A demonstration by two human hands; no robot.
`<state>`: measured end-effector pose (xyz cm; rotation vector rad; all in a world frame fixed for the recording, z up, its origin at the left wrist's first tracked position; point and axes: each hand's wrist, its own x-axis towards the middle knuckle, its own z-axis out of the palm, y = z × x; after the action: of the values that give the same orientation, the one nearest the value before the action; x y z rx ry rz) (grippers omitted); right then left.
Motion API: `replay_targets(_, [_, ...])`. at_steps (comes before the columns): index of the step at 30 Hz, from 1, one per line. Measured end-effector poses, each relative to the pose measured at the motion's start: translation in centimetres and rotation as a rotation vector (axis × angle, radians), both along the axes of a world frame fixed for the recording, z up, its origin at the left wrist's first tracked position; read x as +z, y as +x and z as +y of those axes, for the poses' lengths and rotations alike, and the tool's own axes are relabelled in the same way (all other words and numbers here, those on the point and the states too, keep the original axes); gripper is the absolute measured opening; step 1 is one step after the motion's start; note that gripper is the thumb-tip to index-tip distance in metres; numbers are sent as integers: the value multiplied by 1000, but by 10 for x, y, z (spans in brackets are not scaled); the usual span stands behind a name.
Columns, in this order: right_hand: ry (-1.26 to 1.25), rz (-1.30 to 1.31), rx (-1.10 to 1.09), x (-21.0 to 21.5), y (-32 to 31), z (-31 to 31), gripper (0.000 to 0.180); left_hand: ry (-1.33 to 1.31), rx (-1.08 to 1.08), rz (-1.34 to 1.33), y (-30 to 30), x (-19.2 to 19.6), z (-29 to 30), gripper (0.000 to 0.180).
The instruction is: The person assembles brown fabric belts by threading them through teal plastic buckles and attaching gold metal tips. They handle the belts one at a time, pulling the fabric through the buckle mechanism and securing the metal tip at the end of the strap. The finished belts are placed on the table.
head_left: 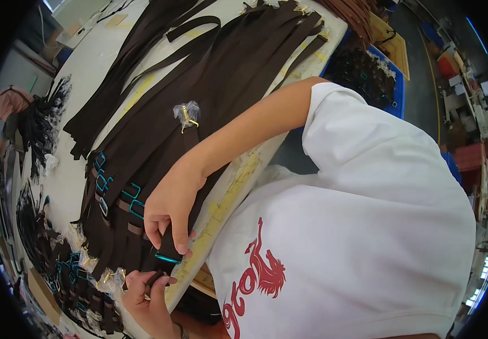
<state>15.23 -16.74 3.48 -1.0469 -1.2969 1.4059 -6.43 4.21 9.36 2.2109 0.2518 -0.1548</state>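
Note:
My right hand (173,198) reaches down with its fingers closed around a dark brown belt (167,248), just above a shiny teal buckle (168,259). Below the buckle, my left hand (145,296) pinches the belt's short dark end (155,278) between thumb and fingers. Both hands are over the near edge of the table. Beside them lie more dark straps with teal buckles (134,198) and brown keeper loops (135,228). A gold buckle in clear plastic wrap (187,116) rests on the straps beyond my right wrist.
Long dark straps (227,68) cover much of the pale table (72,164). Several plastic-wrapped gold fittings (111,279) lie near my left hand. A blue crate (399,93) of buckled belts stands beside the table, with a wooden box (388,34) behind it. Shelving (470,107) lines the aisle.

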Motion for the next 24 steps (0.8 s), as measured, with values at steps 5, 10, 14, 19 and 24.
replay_targets(5, [-104, -23, 47, 11, -19, -1, 34, 269, -129, -434, 2, 7, -36, 11])
replay_targets(10, [-10, -106, -183, 2, -41, -17, 22, 635, -268, -625, -2, 30, -33, 11])
replay_targets(14, [-16, -35, -260, -9, -52, -23, 20, 2, -167, 32, -22, 21, -25, 15])
replay_targets(19, [-47, -28, -327, -6, -68, -30, 20, -270, 237, 149, -23, 5, -42, 19])
replay_targets(24, [-112, -43, -405, -7, -80, -37, 21, -429, 283, 77, -17, -22, -50, 27])
